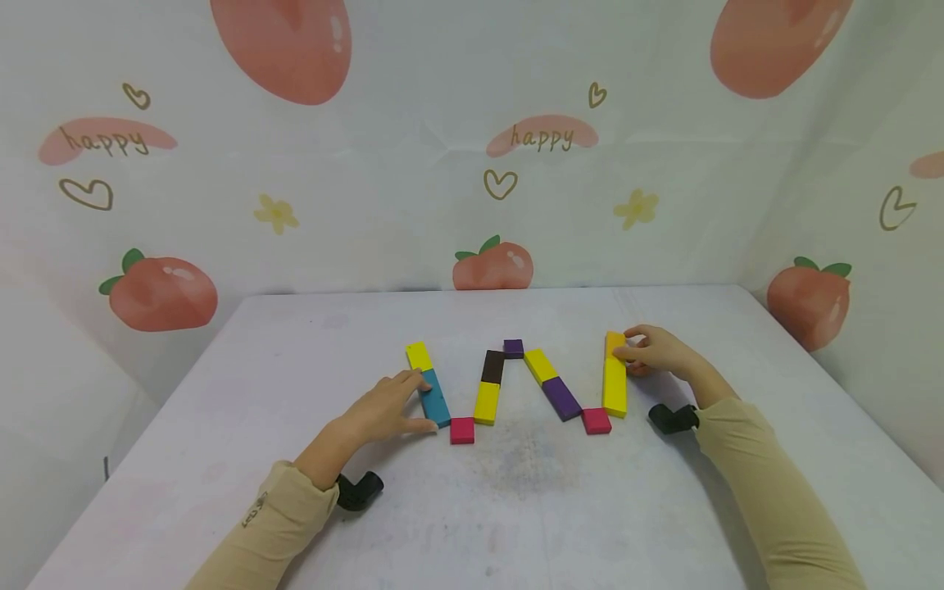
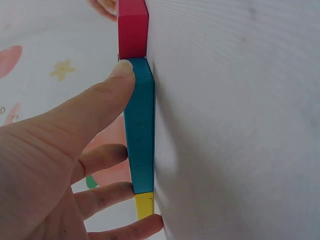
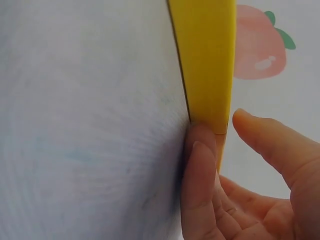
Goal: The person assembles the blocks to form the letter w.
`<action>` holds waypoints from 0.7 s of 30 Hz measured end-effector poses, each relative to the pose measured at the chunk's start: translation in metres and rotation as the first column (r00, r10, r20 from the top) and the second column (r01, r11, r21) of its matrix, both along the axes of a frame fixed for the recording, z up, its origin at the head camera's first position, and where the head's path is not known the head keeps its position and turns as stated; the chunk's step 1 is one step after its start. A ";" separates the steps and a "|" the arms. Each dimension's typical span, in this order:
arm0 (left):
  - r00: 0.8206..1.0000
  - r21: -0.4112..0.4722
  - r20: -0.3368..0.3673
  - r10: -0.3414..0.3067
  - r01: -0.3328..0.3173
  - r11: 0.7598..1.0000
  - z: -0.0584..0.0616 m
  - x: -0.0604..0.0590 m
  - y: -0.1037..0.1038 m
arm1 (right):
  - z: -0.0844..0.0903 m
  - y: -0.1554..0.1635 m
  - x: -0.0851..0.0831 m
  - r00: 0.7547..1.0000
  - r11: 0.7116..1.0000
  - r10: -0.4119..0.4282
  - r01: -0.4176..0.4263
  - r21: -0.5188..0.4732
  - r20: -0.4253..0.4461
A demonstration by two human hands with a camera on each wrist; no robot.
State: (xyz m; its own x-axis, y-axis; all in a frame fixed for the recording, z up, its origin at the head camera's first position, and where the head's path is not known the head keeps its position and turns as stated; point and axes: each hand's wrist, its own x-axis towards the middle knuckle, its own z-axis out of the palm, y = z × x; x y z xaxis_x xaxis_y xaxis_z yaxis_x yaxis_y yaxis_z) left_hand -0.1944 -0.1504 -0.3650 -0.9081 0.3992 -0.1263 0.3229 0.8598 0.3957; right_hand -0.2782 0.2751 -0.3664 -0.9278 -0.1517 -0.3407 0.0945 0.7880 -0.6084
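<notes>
Peach-printed cloth hung behind a white tabletop [image 1: 295,369], and on it flat coloured blocks lay end to end in a zigzag line. At the line's left end lay the teal block [image 1: 435,399], angled, with a yellow block [image 1: 418,355] at its far end and a pink square [image 1: 462,429] at its near end. The left hand [image 1: 383,410] lay flat beside it, its grip open, with straight fingers and the thumb touching the block's side, apparently to nudge it into line with its neighbours; the left wrist view showed the thumb tip against the teal block [image 2: 140,130] near the pink square [image 2: 132,30]. At the right end lay the long yellow block [image 1: 614,387], with an orange block [image 1: 614,340] at its far end. The right hand [image 1: 652,351] curled its fingers about that joint, pinching the orange block; the right wrist view showed a fingertip pressed at the end of the long yellow block [image 3: 207,60], likely steadying the seam. Between the two hands ran a brown block [image 1: 492,366], another yellow block [image 1: 487,402], a small purple square [image 1: 513,347], a slanted yellow block [image 1: 541,365], a purple block [image 1: 563,398] and a second pink square [image 1: 596,420]. Beige sleeves [image 1: 767,483] covered both forearms.
</notes>
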 end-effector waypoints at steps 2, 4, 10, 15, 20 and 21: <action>1.000 0.000 -0.001 -0.001 0.001 1.000 0.000 0.000 0.000 | 0.000 0.000 0.000 1.000 1.000 -0.003 0.003 -0.005 0.001; 1.000 0.001 -0.002 -0.002 0.002 1.000 0.000 0.000 0.000 | -0.001 -0.001 0.000 1.000 1.000 -0.007 0.007 -0.010 0.005; 1.000 0.002 -0.003 -0.002 0.002 1.000 0.001 0.001 0.000 | -0.001 0.000 -0.001 1.000 1.000 -0.004 0.004 -0.016 0.008; 1.000 -0.001 -0.001 0.001 -0.001 1.000 0.001 0.001 0.000 | -0.003 0.000 -0.002 1.000 1.000 -0.007 0.007 -0.016 0.010; 1.000 -0.003 -0.002 -0.001 0.001 1.000 0.001 0.001 0.000 | -0.003 0.000 -0.003 1.000 1.000 -0.002 0.002 -0.019 0.012; 1.000 -0.003 -0.002 -0.001 0.001 1.000 0.001 0.001 0.000 | -0.003 0.000 -0.003 1.000 1.000 -0.002 0.002 -0.021 0.014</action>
State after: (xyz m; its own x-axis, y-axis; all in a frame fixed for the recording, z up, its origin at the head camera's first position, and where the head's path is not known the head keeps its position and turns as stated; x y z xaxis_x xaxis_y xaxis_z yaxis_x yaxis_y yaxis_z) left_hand -0.1939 -0.1503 -0.3642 -0.9079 0.4000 -0.1257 0.3249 0.8606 0.3922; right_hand -0.2809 0.2751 -0.3691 -0.9232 -0.1573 -0.3506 0.1048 0.7747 -0.6236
